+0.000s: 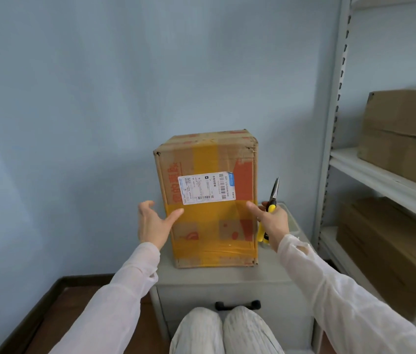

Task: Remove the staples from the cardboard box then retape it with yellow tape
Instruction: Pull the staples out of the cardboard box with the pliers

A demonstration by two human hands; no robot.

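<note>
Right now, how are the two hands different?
The left hand is open and empty; the right hand grips yellow-handled metal pliers. The left hand is at the left edge of the yellow-taped brown cardboard box; the right hand at its right edge. Both reach toward it.

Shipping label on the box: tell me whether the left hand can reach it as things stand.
Probably yes: the left hand hovers open beside the cardboard box, thumb just below the shipping label, with nothing between them.

The cardboard box [228, 155] is recorded as matt brown, frayed at its corners, and banded with glossy yellow tape [209, 218]. A smooth white paper label [205, 187] is affixed. Bare metal tips and yellow plastic grips are noted on the pliers [273, 196].
</note>
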